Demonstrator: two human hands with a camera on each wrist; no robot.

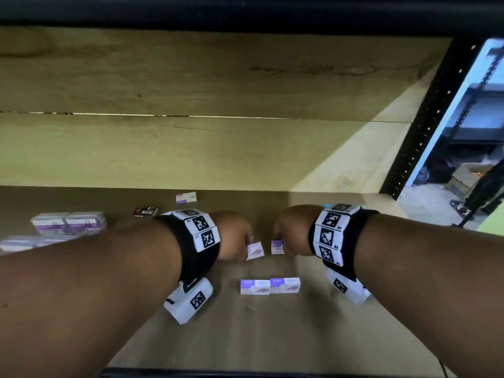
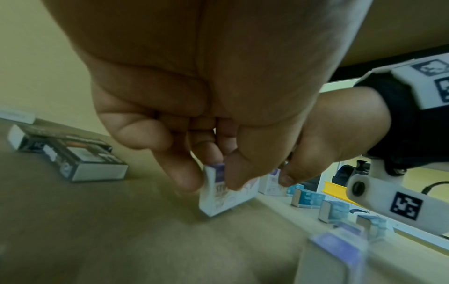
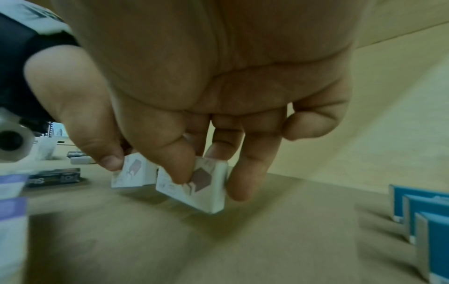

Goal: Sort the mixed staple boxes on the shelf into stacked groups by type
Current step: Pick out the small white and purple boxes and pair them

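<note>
On the wooden shelf [image 1: 245, 336], each hand holds a small white-and-purple staple box. My left hand [image 1: 240, 237] pinches one box [image 1: 255, 250] between thumb and fingers; in the left wrist view this box [image 2: 226, 194] hangs tilted, low over the shelf, under my left hand [image 2: 211, 182]. My right hand [image 1: 286, 233] pinches a matching box [image 1: 277, 246], which the right wrist view shows tilted [image 3: 201, 188] in my right hand [image 3: 211, 180]. The two held boxes are close together. In front of them, two more purple boxes [image 1: 255, 286] [image 1: 285, 285] lie side by side.
A group of purple boxes [image 1: 68, 223] sits at the far left. A black box [image 1: 145, 211] and a lone purple box [image 1: 186, 198] lie near the back wall. Several blue boxes [image 3: 425, 211] stand on edge to the right. A black shelf upright [image 1: 425, 126] bounds the right side.
</note>
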